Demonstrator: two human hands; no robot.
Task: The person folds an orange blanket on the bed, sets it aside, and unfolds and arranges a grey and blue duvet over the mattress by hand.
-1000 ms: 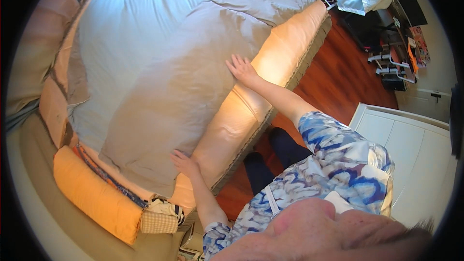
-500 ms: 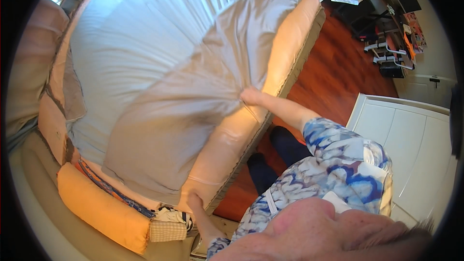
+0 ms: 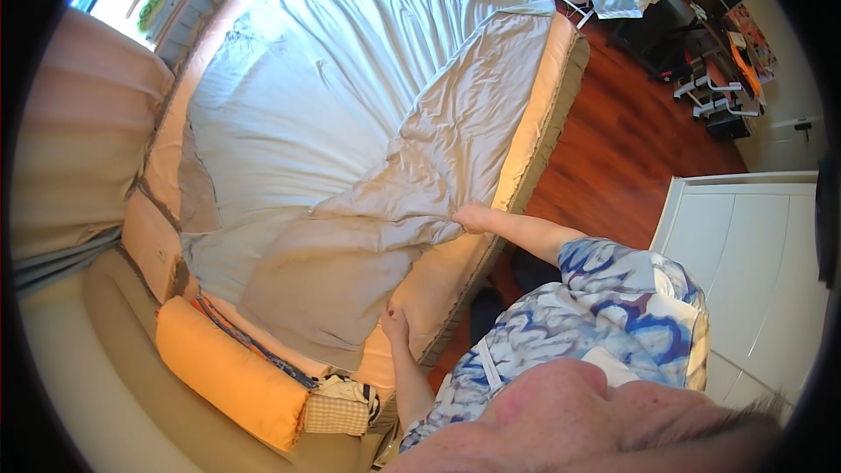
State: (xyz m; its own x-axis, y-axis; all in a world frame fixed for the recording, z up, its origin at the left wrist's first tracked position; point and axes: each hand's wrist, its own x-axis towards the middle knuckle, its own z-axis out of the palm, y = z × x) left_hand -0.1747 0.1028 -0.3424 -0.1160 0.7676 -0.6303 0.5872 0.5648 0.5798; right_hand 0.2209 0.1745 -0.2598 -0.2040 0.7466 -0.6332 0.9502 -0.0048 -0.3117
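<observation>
My right hand [image 3: 473,217] is closed on the edge of a grey-and-pale-blue bed sheet [image 3: 298,114], pulling it into creases by the near side of the bed. Nearer me and to the left, my left hand [image 3: 396,324] is closed at the sheet's border, over the mattress side; its fingertips are partly hidden. The sheet's taupe part [image 3: 324,271] is folded across the pale blue part. Between the sheet and the bed's edge, a strip of peach mattress [image 3: 455,276] shows bare.
A rolled orange bundle [image 3: 228,372] and a checked folded cloth [image 3: 337,412] lie against the curved headboard [image 3: 114,315]. Curtains [image 3: 88,131] hang at the left. A white cabinet [image 3: 745,254] stands to my right, over a reddish wooden floor [image 3: 613,123]. Desk equipment stands far right.
My left hand has moved up along the bed's edge, away from the corner. The sheet held by my right hand has gone from stretched tight to lower and crumpled. The view has shifted.
</observation>
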